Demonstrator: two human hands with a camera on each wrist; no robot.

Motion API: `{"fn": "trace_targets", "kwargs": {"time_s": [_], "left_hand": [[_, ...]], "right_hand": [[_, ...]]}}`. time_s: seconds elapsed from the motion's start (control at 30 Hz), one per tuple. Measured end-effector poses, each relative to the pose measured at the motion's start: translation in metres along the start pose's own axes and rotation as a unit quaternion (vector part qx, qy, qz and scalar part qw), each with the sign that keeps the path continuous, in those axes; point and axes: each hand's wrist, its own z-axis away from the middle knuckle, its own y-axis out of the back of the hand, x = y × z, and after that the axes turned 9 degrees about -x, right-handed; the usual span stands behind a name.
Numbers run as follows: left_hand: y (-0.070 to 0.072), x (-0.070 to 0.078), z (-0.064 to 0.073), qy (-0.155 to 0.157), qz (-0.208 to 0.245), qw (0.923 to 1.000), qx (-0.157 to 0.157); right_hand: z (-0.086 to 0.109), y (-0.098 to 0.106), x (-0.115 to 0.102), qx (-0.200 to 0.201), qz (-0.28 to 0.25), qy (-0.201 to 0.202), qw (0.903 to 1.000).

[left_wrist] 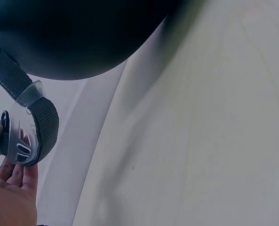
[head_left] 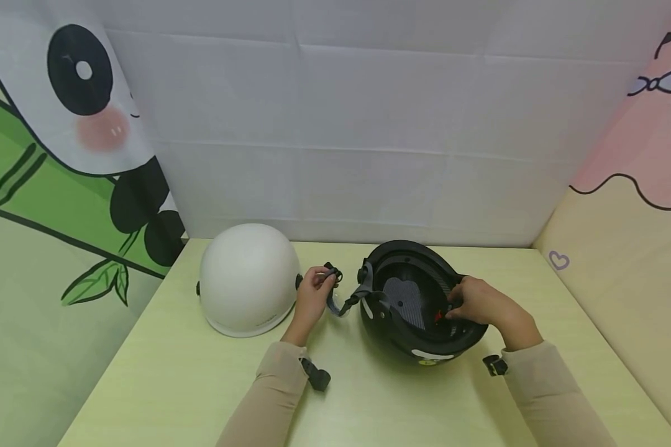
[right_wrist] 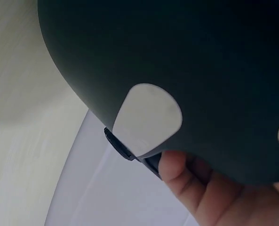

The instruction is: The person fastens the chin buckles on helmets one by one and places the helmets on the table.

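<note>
A black helmet [head_left: 386, 335] lies with its open side up, showing a dark lining and a small red piece [head_left: 438, 316] inside. My left hand [head_left: 312, 298] pinches the end of its grey chin strap [left_wrist: 46, 123], close to a black buckle and a clear plastic chin guard [left_wrist: 21, 141]. The strap loops from there back to the helmet's left side. At the right rim my right hand [head_left: 483, 304] grips the helmet, fingers reaching inside over the edge. The right wrist view has the dark shell with a white patch [right_wrist: 148, 117] beside the thumb.
A white helmet [head_left: 248, 279] rests dome up on the pale table [head_left: 369, 403], just left of my left hand. A white sheet [head_left: 369, 124] hangs behind the table's back edge. Painted walls [head_left: 637, 267] stand at both sides. Each sleeve carries a black wrist mount [head_left: 315, 374].
</note>
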Motion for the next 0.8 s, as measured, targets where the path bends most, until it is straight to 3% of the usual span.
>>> {"fn": "trace_targets", "kwargs": {"time_s": [0.1,0.63,0.8], "left_hand": [[-0.001,0.015,0.006,-0.003,-0.001,1.0000,-0.001],[0.000,0.019,0.008,-0.010,0.021,0.9997,0.009],[0.000,0.016,0.007,-0.024,0.053,0.9982,0.017]], "right_hand": [[0.000,0.000,-0.001,0.001,0.002,-0.004,1.0000],[0.002,-0.003,0.000,0.033,-0.031,0.014,0.9989],[0.001,-0.003,0.000,0.036,-0.035,0.010,0.9987]]}}
